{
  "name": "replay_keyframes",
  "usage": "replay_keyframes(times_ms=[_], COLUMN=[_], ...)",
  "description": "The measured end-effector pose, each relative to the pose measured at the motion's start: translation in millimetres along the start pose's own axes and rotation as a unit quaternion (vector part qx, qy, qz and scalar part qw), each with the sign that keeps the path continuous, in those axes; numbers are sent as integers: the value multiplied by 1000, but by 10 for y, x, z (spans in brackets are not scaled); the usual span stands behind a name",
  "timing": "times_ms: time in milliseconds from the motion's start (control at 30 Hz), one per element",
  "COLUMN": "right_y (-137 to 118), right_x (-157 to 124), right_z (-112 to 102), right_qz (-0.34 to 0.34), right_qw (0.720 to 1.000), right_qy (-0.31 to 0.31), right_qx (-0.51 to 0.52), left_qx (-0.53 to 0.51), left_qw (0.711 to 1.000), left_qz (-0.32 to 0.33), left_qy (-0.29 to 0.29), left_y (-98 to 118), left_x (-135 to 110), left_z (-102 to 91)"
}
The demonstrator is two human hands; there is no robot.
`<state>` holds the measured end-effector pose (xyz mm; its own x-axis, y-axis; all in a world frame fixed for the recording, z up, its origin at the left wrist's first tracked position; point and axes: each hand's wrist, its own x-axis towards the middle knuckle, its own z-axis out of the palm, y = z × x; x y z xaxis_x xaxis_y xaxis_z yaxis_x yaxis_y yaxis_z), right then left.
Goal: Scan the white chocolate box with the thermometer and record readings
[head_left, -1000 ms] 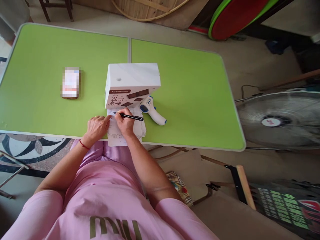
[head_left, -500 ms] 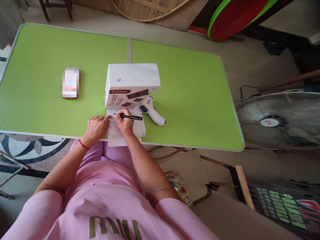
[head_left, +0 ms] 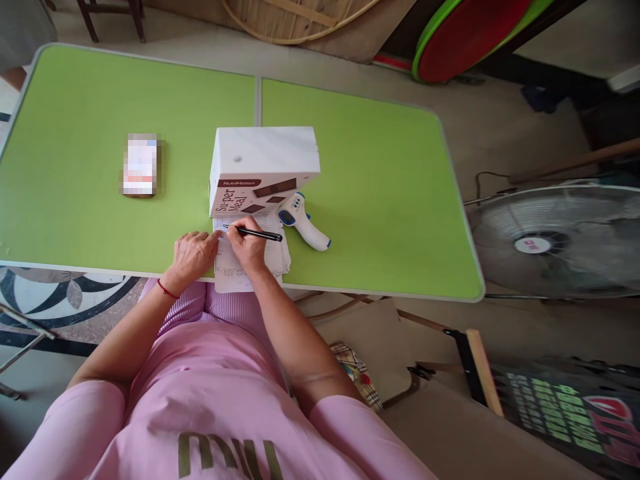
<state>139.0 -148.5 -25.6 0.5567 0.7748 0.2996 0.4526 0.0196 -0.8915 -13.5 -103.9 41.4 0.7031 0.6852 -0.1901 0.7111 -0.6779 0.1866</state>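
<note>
My right hand [head_left: 249,247] is closed around a black pen [head_left: 255,233], its tip on a printed paper sheet [head_left: 231,273] that overhangs the table's near edge. My left hand [head_left: 193,252] lies flat with fingers spread on the table, fingertips pressing the paper's left edge. Just beyond the paper stands a white box [head_left: 265,167] with brown print. A white and blue infrared thermometer [head_left: 303,220] lies to the right of the pen.
The green folding table [head_left: 390,193] carries a blurred small flat object [head_left: 140,165] at the left. A floor fan [head_left: 550,243] stands to the right. A broom handle [head_left: 480,367] and a bag [head_left: 357,373] lie on the floor by my right side.
The pen and my right hand have barely shifted on the paper. The view has drifted slightly. My left hand has stayed put.
</note>
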Motion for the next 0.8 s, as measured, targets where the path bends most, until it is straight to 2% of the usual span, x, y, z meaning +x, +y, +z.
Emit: replay_keyframes(times_ms=[400, 800], right_y=[35, 38], right_x=[16, 49], right_z=[15, 67], right_qz=[-5, 7], right_qw=[1000, 1000], right_qy=[20, -6], right_qx=[-9, -20], left_qx=[-16, -16], left_qw=[999, 1000], left_qz=[5, -8], left_qy=[28, 20], left_y=[-36, -38], left_x=[15, 12], left_z=[63, 13])
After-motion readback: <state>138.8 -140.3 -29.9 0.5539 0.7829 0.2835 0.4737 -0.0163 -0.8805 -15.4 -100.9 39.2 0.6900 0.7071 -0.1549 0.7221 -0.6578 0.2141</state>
